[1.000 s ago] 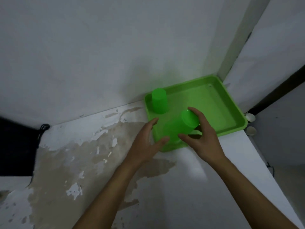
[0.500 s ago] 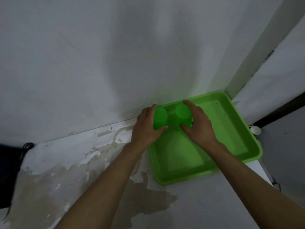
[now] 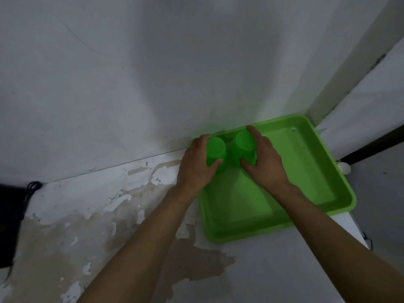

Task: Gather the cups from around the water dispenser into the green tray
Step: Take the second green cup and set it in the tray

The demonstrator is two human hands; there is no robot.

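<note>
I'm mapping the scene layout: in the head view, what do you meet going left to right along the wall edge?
Black cable → left hand → left cup → right cup → right hand → bare right part of the green tray.

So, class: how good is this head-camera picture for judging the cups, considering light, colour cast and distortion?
Head view: dim, flat light, no glare; the green tray throws a green cast on the wall behind; wide-angle bending bows the wall edges; the left cup in the left hand and the right cup in the right hand blend into the tray's colour.
</note>
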